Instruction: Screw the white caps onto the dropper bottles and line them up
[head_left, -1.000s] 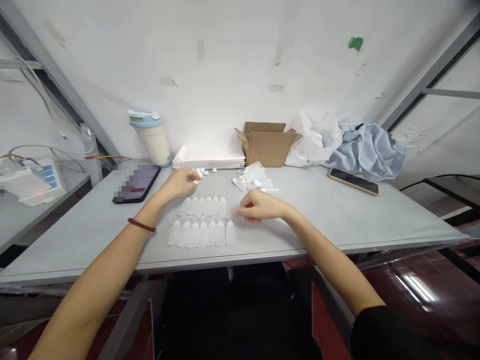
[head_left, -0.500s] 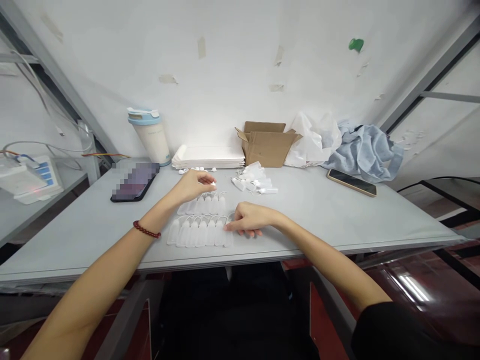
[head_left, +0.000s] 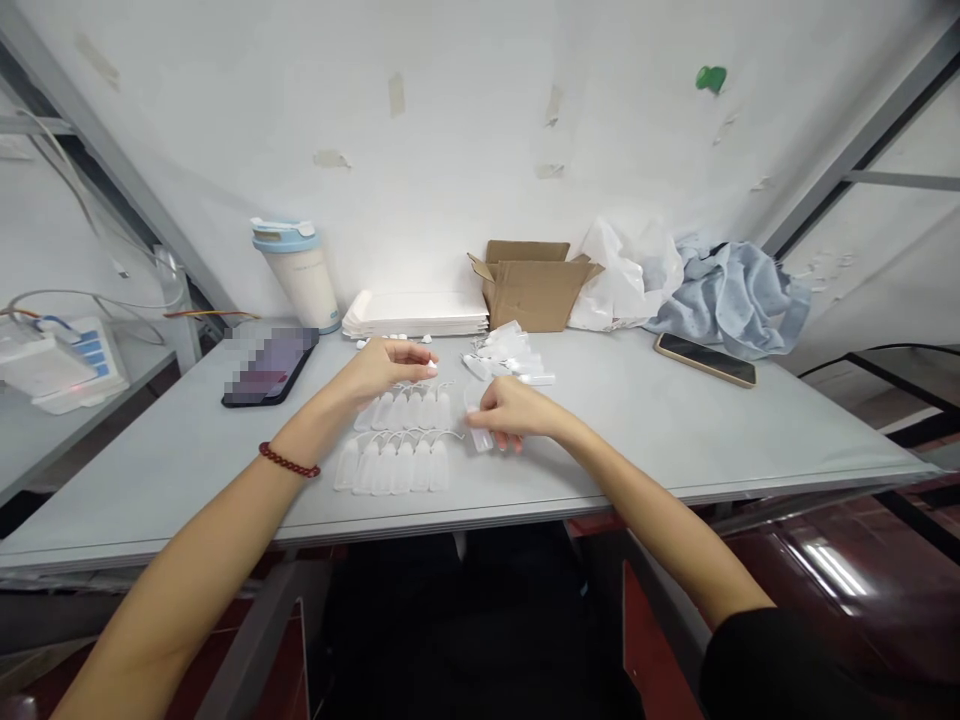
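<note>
My left hand [head_left: 381, 362] hovers over the back row, a small white cap [head_left: 432, 364] pinched at its fingertips. Held in the fingers of my right hand [head_left: 517, 408] is a small translucent plastic bottle [head_left: 481, 438], raised a little in front of the pile; the fingers hide its upper part. Two rows of the same flat bottles lie side by side on the desk, a front row [head_left: 391, 468] and a back row [head_left: 405, 411], with thin white loops at their tops. More bottles form a loose pile [head_left: 510, 352] beyond my right hand. Several loose white caps [head_left: 397, 338] lie behind my left hand.
At the back stand a tumbler [head_left: 301, 280], a stack of white trays [head_left: 416, 313], an open cardboard box [head_left: 534, 295], a plastic bag [head_left: 626, 280] and a blue cloth [head_left: 731, 295]. One phone [head_left: 271, 368] lies left, another phone [head_left: 705, 360] right, on the grey desk [head_left: 637, 440].
My right hand has lifted the bottle from the right end of the front row and moved it up and slightly right. My left hand has barely moved.
</note>
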